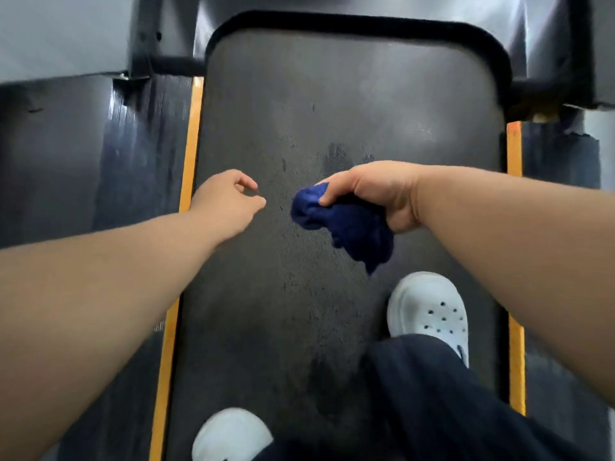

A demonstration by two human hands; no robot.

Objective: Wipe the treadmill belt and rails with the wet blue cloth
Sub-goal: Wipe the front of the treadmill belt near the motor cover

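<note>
The dark grey treadmill belt (pixel 299 111) runs up the middle of the view, speckled with darker wet marks. My right hand (pixel 372 191) grips a bunched dark blue cloth (pixel 346 224) above the belt, right of centre; part of the cloth hangs below the hand. My left hand (pixel 226 201) hovers over the belt's left edge with loosely curled fingers and holds nothing. Yellow-edged side rails flank the belt: the left rail (pixel 189 168) and the right rail (pixel 514 151).
My two white clogs stand on the belt, one at the right (pixel 429 307) and one at the bottom (pixel 229 437), with dark trousers (pixel 432 404) above them. The black motor cover rim (pixel 349 21) curves across the belt's far end. Dark frame parts (pixel 66 144) lie left.
</note>
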